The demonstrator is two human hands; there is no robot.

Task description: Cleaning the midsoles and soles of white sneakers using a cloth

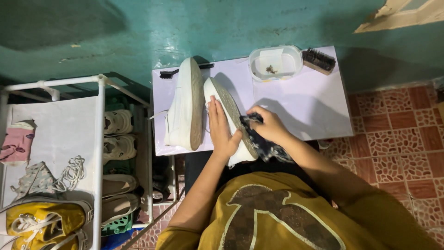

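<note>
Two white sneakers lie on their sides on a small white table [314, 106]. My left hand [221, 128] grips the nearer sneaker [222, 99] around its upper, sole turned to the right. My right hand [269, 124] presses a dark patterned cloth [263, 144] against that sneaker's tan sole near the heel. The other sneaker [185, 106] rests just to the left, touching nothing in my hands.
A clear plastic tub [275, 62] and a wooden brush [318, 60] sit at the table's far edge; a thin black brush [169, 72] lies behind the left sneaker. A white shoe rack [98, 153] with several shoes stands left. Teal wall ahead, red tiled floor right.
</note>
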